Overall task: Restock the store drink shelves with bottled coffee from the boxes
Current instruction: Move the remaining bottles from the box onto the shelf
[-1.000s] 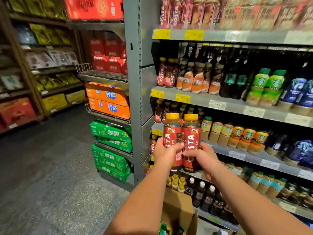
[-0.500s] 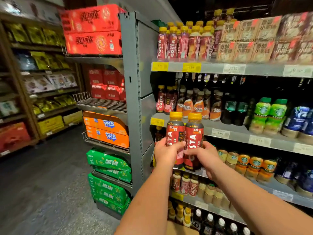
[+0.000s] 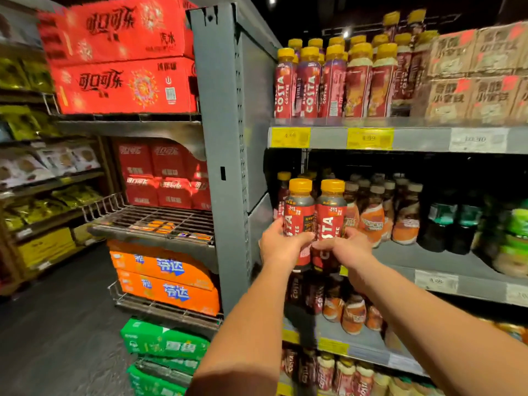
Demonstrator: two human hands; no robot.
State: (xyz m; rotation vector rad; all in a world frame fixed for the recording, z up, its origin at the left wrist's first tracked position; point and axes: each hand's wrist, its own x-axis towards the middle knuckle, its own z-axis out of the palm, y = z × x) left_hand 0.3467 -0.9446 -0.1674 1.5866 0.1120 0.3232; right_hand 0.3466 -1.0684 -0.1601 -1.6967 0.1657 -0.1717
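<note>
Red-labelled bottles (image 3: 331,221), perhaps orange-yellow caps (image 3: 332,186)

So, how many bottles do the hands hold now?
2. The left Costa bottle is in the left hand, the right Costa bottle in the right hand, upright, side by side. I see no third.

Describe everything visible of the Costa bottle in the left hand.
The left bottle is a plastic-looking coffee bottle with a yellow-orange screw cap, a grey band at the shoulder and a red wrap with white COSTA lettering running up its side. It is upright in the air, level with the shelf of orange-labelled bottles. The left hand grips its lower half, and its right side touches the right bottle, gripped by the right hand.
</note>
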